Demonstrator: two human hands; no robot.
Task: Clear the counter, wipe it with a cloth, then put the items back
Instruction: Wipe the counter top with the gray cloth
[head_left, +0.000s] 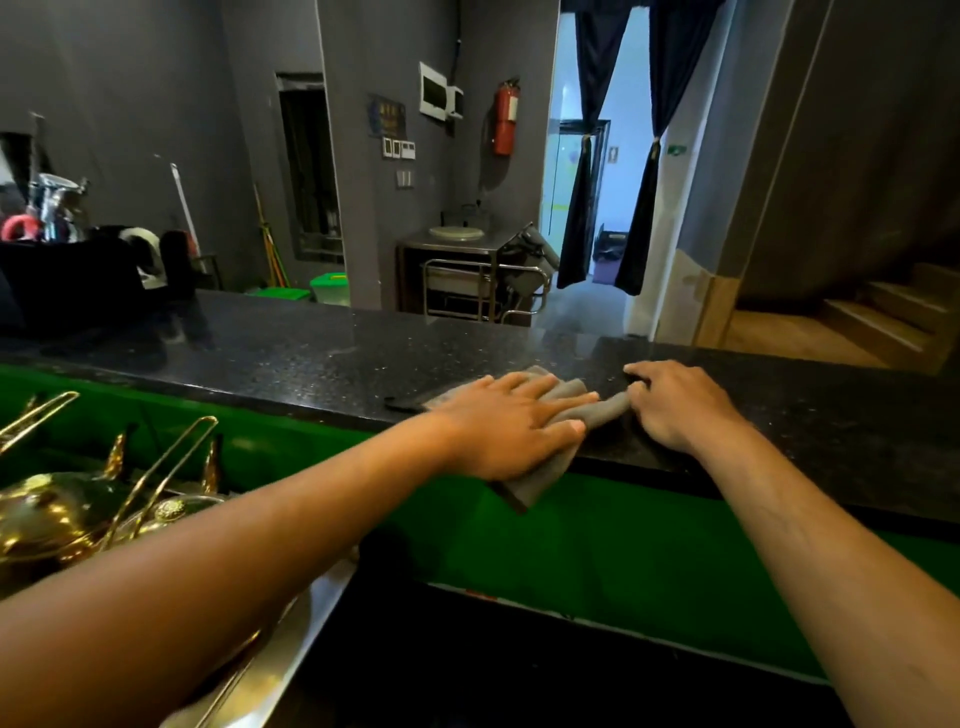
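Observation:
A grey cloth (597, 410) lies bunched on the near edge of the black speckled counter (311, 358), one corner hanging down over the green front panel. My left hand (514, 421) presses flat on the cloth with fingers spread. My right hand (675, 402) sits just right of it, its fingers pinching the cloth's right end against the counter.
Gold-coloured pots and wire handles (78, 499) sit at the lower left on a steel surface. Dark items and metal jugs (57, 208) stand at the counter's far left. Behind are a steel trolley (467, 280), a red fire extinguisher (506, 117), a curtained doorway and wooden stairs.

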